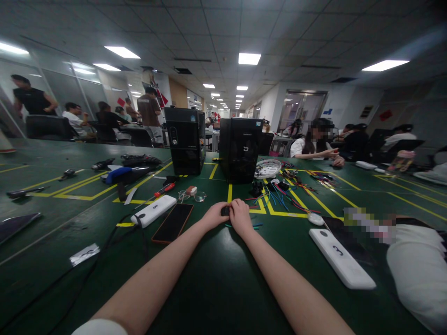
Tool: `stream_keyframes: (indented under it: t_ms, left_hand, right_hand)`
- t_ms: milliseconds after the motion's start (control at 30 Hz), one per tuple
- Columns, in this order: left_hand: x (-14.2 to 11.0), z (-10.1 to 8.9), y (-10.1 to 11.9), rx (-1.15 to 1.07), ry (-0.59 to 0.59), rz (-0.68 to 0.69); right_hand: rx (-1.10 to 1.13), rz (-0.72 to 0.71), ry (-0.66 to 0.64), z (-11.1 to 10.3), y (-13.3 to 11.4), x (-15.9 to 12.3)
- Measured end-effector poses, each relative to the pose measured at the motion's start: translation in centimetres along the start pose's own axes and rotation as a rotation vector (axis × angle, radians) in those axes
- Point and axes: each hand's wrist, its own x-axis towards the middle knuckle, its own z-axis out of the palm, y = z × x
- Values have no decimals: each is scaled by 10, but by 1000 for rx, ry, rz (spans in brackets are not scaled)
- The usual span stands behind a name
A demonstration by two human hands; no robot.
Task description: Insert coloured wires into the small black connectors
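Note:
Both hands meet over the green table in front of me, closed around a small black object (225,211). My left hand (215,216) grips it from the left, and my right hand (240,216) curls against it from the right. Fingers hide most of the object, so its kind cannot be made out. Short green and blue wire ends (257,226) show beside and below my right hand; whether they join the object is hidden. Beyond lies a bundle of coloured wires with black parts (275,193).
Two black computer towers (240,149) (185,144) stand ahead. A white basket (268,168) sits behind the wires. Left are a phone (173,223), a white power bank (153,211), glasses (199,197) and a red screwdriver (165,189). Another power bank (342,258) and a person's sleeve (417,265) are right.

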Motion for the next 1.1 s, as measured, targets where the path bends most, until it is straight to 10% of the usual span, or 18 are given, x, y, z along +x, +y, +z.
stream_keyframes:
  t_ms: [1100]
  left_hand:
    - [7, 1, -2, -9, -81, -120]
  right_hand:
    - [-63, 46, 15, 8, 2, 0]
